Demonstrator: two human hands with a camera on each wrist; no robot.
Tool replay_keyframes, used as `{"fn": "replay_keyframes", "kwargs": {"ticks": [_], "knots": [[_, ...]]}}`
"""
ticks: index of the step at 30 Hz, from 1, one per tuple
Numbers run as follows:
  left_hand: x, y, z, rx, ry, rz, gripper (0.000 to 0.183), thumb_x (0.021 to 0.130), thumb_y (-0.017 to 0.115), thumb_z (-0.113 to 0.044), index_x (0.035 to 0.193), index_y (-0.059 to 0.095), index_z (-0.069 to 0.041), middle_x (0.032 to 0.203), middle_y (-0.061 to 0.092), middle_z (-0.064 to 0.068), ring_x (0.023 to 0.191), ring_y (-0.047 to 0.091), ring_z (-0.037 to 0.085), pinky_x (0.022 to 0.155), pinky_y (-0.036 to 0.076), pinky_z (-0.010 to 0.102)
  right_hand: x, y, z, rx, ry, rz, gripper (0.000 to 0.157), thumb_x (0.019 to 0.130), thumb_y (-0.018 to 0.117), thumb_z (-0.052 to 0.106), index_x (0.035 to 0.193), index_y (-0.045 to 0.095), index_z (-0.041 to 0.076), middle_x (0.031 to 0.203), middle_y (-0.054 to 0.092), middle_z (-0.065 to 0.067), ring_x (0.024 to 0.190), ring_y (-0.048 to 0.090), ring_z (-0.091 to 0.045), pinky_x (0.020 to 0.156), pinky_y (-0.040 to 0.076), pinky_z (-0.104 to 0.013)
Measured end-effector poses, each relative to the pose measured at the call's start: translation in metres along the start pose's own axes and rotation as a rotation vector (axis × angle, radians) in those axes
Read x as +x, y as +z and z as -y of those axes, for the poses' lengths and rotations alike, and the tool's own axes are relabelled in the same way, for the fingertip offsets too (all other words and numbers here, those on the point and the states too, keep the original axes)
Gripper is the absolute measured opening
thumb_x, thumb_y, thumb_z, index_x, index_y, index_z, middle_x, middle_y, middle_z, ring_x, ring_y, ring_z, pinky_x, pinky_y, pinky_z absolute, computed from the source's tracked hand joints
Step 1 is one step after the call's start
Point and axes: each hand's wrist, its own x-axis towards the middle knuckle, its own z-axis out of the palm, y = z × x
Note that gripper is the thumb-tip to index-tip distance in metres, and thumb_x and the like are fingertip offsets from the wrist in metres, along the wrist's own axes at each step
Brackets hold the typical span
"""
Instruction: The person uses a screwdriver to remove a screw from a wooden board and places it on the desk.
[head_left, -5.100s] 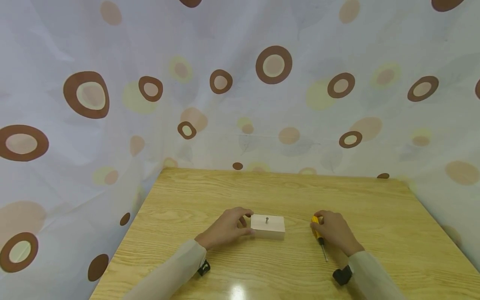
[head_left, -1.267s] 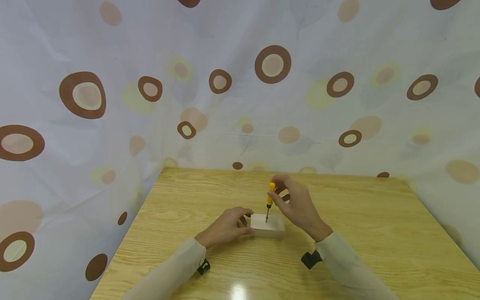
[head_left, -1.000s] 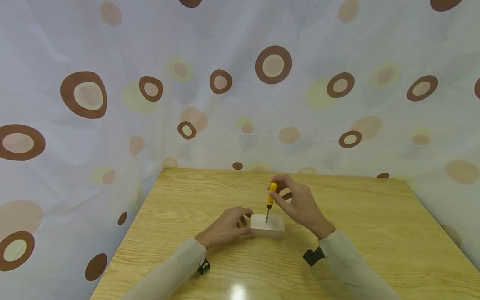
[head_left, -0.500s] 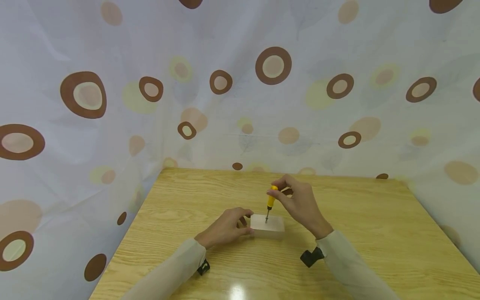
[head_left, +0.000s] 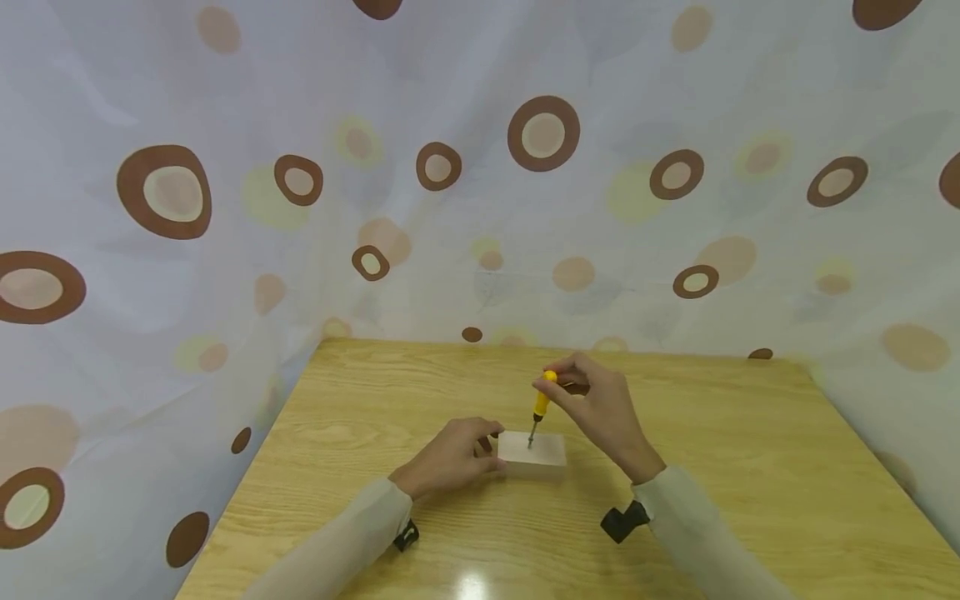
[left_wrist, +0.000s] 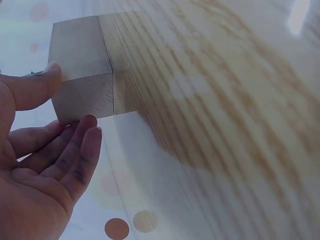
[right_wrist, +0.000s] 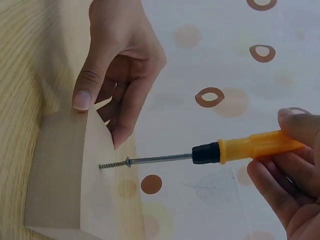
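The block [right_wrist: 57, 172] was gripped at one end by the left hand [head_left: 450, 457]. Above the block, the screwdriver [right_wrist: 240, 150] was pinched by the right hand's [head_left: 606, 412] fingers, tip on the screw [right_wrist: 114, 164].

Right hand [head_left: 603, 412] has come up and across from the right side of the table [head_left: 360, 387], where it held the screwdriver [head_left: 542, 403] low, tip toward the person; it is now above the block [head_left: 534, 461]. Screwdriver swung from low and slanting to nearly upright, tip meeting the screw [right_wrist: 115, 164], whose head stood bare at first sighting. Black wrist camera [head_left: 624, 522] and sleeve [head_left: 690, 521] shifted left. Past second or so: handle leans farther right, thumb higher, across its top end.
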Motion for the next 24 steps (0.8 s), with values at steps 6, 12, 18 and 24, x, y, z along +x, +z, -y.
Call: {"fn": "replay_keyframes", "kwargs": {"ticks": [6, 12, 18, 24], "knots": [[0.001, -0.001, -0.002, 0.005, 0.004, 0.002, 0.052, 0.087, 0.07, -0.036, 0.13, 0.057, -0.01, 0.118, 0.062, -0.004, 0.093, 0.061, 0.006, 0.074, 0.05, 0.019, 0.001, 0.001, 0.002, -0.07, -0.013, -0.029, 0.025, 0.085, 0.073, 0.031, 0.102, 0.072, 0.013, 0.089, 0.067, 0.009, 0.074, 0.065, -0.006, 0.066, 0.054, -0.024], [-0.001, -0.002, -0.003, 0.04, 0.021, 0.004, 0.05, 0.089, 0.068, -0.035, 0.13, 0.057, -0.01, 0.12, 0.061, -0.003, 0.094, 0.062, 0.007, 0.076, 0.05, 0.02, 0.003, -0.002, 0.007, -0.112, -0.095, 0.069, 0.013, 0.09, 0.067, 0.021, 0.102, 0.072, 0.021, 0.093, 0.065, 0.011, 0.074, 0.06, -0.004, 0.064, 0.051, -0.025], [-0.001, -0.003, -0.004, 0.048, 0.028, -0.001, 0.047, 0.089, 0.068, -0.034, 0.128, 0.058, -0.01, 0.121, 0.061, -0.001, 0.093, 0.062, 0.008, 0.074, 0.05, 0.02, 0.01, -0.004, 0.007, -0.014, -0.071, 0.231, 0.016, 0.093, 0.062, 0.018, 0.106, 0.066, 0.026, 0.097, 0.064, 0.011, 0.077, 0.061, -0.011, 0.067, 0.052, -0.027], [0.0, -0.002, -0.002, 0.052, 0.022, 0.006, 0.049, 0.089, 0.068, -0.036, 0.13, 0.058, -0.011, 0.122, 0.06, -0.002, 0.095, 0.061, 0.008, 0.075, 0.05, 0.019, 0.006, -0.001, 0.003, -0.04, 0.035, 0.168, 0.02, 0.088, 0.066, 0.039, 0.103, 0.067, 0.025, 0.091, 0.064, 0.011, 0.075, 0.061, -0.011, 0.067, 0.053, -0.029]]}}
